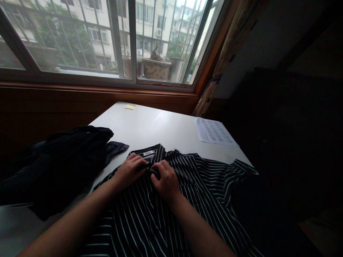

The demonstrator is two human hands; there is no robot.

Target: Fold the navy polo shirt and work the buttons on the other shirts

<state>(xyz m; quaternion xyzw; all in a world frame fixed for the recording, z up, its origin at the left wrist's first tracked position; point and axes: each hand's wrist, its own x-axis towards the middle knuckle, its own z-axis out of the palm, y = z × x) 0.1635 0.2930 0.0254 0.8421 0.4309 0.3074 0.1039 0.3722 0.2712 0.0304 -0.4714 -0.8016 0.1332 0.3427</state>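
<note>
A black shirt with white stripes (pixel 139 210) is spread over the near part of the white table, its collar towards the window. Just below the collar, my left hand (pixel 131 167) has its fingers closed on the front edge of the shirt. My right hand (pixel 166 180) pinches the shirt's other front edge close beside it, thumb and forefinger together. The fingertips of both hands nearly meet at the neck opening. A pale label (pixel 149 155) shows inside the collar. Any button between the fingers is hidden.
Dark clothes (pixel 66 157) lie heaped on the left. Printed sheets (pixel 214 132) rest near the table's right edge, and a yellow sticky note (pixel 130 106) is at the far corner of the white table (pixel 155 123). Behind stand a barred window (pixel 128 43) and a gathered curtain (pixel 211 92).
</note>
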